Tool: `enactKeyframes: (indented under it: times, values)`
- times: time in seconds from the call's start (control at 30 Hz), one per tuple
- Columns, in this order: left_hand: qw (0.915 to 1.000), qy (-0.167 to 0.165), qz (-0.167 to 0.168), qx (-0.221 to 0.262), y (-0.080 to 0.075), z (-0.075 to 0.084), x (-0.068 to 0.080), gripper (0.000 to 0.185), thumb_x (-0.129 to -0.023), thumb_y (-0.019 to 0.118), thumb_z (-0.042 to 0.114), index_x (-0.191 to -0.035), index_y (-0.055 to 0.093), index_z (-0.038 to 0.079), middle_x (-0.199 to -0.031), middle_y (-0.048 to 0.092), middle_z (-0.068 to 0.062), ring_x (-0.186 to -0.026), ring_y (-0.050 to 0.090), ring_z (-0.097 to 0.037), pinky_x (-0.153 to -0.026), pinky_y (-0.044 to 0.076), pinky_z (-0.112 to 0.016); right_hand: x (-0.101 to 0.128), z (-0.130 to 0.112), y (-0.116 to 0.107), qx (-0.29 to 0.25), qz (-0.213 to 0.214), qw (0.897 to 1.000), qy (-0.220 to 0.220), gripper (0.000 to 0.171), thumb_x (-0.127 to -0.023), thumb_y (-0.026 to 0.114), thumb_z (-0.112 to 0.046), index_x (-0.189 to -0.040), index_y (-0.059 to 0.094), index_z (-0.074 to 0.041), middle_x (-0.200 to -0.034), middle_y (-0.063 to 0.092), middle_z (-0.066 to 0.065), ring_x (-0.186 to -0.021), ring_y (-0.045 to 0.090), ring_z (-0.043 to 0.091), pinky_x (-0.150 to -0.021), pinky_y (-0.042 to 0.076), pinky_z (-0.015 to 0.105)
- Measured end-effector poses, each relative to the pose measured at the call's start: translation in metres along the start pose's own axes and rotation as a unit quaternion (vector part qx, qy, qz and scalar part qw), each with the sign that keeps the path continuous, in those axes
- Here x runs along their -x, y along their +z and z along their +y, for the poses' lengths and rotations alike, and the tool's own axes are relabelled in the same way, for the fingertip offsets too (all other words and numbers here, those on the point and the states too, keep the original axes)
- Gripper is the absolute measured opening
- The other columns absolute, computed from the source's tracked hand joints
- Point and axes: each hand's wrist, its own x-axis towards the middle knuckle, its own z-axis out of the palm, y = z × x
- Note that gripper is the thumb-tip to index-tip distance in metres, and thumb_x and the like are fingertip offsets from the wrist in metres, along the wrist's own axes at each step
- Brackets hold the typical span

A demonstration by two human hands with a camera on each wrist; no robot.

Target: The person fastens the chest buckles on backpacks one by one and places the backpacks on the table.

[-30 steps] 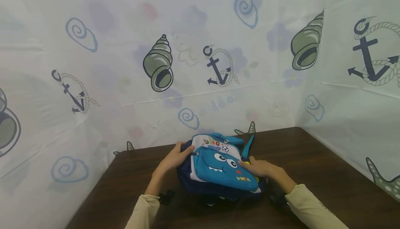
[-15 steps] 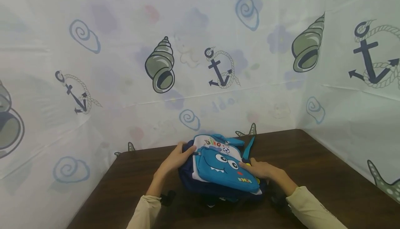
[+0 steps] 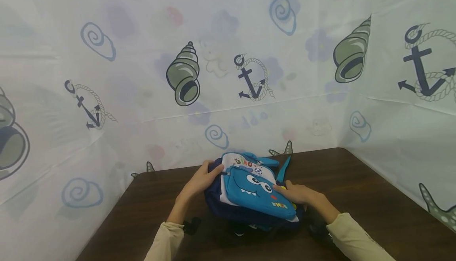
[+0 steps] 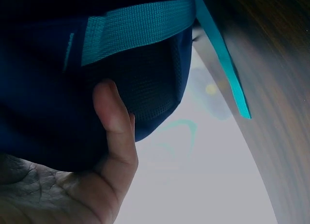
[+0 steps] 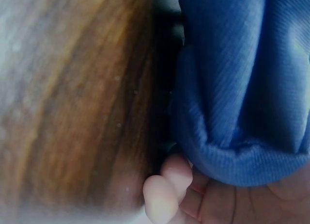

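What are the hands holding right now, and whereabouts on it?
Both hold the blue dinosaur backpack lying on the table: the left hand grips its upper left corner, and the right hand grips its right edge beside the front pocket.

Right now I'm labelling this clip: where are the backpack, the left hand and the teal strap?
backpack (image 3: 254,191), head view, blue monster-face pocket.
left hand (image 3: 200,181), head view, back of hand.
teal strap (image 4: 138,32), left wrist view, webbing band.

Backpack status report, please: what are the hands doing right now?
Left hand grips backpack top corner. Right hand holds its right side. Backpack flat on table. Nothing in the way.
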Motion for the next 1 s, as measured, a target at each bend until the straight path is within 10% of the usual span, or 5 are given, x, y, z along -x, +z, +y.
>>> enactKeyframes:
  times: [1.0]
  values:
    - [0.9985, 0.024, 0.047, 0.013, -0.0016, 0.0078, 0.0000, 0.064, -0.087, 0.046, 0.051, -0.135, 0.033, 0.011, -0.138, 0.038, -0.018, -0.126, 0.037, -0.036, -0.099, 0.030, -0.056, -0.0064, 0.0029, 0.0010, -0.019, -0.008, 1.000, -0.011, 0.088, -0.079, 0.033, -0.073, -0.137, 0.029, -0.008, -0.112, 0.054, 0.017, -0.077, 0.059, 0.028, -0.043, 0.050, 0.037]
